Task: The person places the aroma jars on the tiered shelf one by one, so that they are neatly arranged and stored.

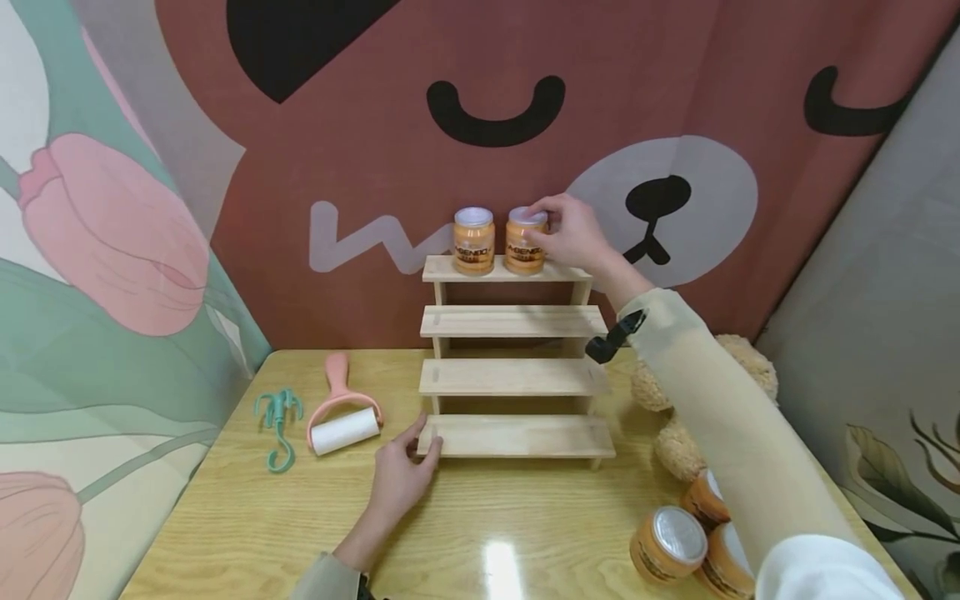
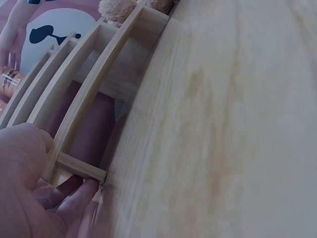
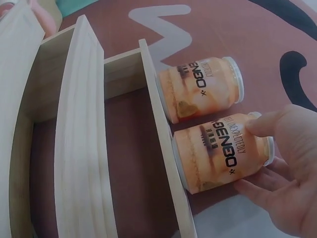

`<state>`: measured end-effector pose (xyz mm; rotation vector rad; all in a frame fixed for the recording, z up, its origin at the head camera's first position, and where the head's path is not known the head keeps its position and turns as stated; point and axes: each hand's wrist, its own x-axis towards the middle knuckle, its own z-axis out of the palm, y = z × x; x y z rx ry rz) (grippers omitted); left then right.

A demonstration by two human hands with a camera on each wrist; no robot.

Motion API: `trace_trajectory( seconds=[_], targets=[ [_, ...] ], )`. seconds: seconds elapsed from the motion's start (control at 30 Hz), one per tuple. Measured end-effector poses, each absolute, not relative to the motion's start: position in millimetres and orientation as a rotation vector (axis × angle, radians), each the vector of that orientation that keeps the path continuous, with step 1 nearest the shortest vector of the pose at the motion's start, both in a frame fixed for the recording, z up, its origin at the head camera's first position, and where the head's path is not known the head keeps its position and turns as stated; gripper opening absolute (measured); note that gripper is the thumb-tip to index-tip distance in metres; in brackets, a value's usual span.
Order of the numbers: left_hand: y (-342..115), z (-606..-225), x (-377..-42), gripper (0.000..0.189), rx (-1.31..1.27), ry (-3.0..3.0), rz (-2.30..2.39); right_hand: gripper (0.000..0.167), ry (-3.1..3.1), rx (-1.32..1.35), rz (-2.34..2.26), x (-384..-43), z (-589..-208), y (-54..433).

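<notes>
My right hand (image 1: 572,235) grips one jar (image 1: 522,260) on the top step (image 1: 438,268); a second jar (image 1: 473,246) stands just to its left. My left hand (image 1: 401,477) grips the left end of the lowest of the rack's (image 1: 517,377) four steps. On the table (image 1: 465,525): three visible jars (image 1: 660,554), one roller (image 1: 343,431), one hook (image 1: 279,408), one plush toy (image 1: 678,450).

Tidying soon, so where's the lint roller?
In the head view, the lint roller lies on the table, left of the wooden rack, right of the green hook.
</notes>
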<state>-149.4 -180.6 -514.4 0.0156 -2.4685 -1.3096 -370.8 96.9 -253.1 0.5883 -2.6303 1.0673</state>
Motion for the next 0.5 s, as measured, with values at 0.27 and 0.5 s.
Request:
trace_trajectory(
  seconds=[0.27,0.5],
  targets=[
    [-180.6,-514.8,-150.1,0.051,0.019,-2.470,-1.305,0.035,-2.644,0.617,1.145,-371.7,-255.8,102.2],
    [-179.9,-513.4,-149.3,0.051,0.029,-2.472,-1.312,0.033,-2.642,0.625,1.189,-371.2,-258.1,102.3]
  ],
)
